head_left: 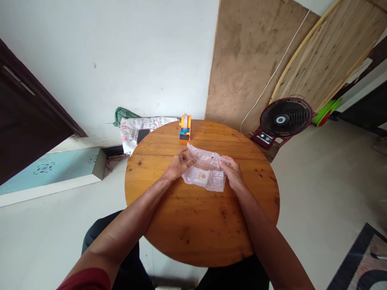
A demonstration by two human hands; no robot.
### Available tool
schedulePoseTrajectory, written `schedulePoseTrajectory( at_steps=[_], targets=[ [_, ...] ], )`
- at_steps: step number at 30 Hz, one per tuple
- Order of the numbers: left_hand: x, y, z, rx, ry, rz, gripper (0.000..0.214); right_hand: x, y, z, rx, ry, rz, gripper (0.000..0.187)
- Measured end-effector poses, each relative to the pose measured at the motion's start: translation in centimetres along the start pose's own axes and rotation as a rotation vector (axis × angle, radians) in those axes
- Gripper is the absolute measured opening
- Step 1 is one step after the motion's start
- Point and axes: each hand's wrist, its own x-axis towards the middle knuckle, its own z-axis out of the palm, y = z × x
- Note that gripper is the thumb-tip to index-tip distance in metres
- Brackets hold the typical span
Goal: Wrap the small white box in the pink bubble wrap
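While our left hand (181, 164) touches the left edge of the bubble wrap (204, 156), fingers curled, though we cannot tell whether they pinch it, a tape dispenser (185, 128) stands beyond on the round table (193, 229); rightward, between our hands, the white packet (201, 176) lies at the wrap's near half, closer to our left hand, its long axis unclear; our right hand (232, 171) grasps the wrap's right edge, thumb on top

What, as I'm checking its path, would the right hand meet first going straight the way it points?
The bubble wrap, which the right hand holds; beyond it, perhaps the tape dispenser, though depth is unclear.
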Motion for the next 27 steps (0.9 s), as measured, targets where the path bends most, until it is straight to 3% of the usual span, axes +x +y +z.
schedulePoseTrajectory(
  at_steps=[2, 6, 12, 17, 21, 24, 27],
  targets=[
    [0.1, -0.3, 0.0, 0.117, -0.013, 0.018, 0.064, 0.0, 0.0, -0.3, -0.140, -0.044, -0.044, 0.041],
    [0.2, -0.6, -0.1, 0.127, -0.063, 0.012, 0.066, 0.3, 0.3, -1.0, -0.268, -0.103, -0.065, 0.036],
    [0.4, -1.5, -0.2, 0.199, -0.037, 0.054, 0.053, 1.2, 1.1, -1.4, -0.285, 0.082, -0.104, 0.044],
    [0.5, -1.8, -0.2, 0.216, -0.035, 0.072, 0.047, 1.2, 0.9, -1.3, -0.354, 0.127, -0.201, 0.037],
    [0.5, -1.5, -0.3, 0.342, 0.026, 0.107, 0.042, 1.3, 0.9, -1.4, -0.387, 0.170, -0.216, 0.042],
    [0.4, -0.9, -0.6, 0.444, 0.136, 0.214, 0.034, 1.5, 1.1, -1.7, -0.400, 0.182, -0.226, 0.046],
    [-0.1, 0.1, -0.8, 0.405, 0.215, 0.433, 0.025, 1.7, 1.4, -1.8, -0.412, 0.176, -0.229, 0.047]
  ],
)
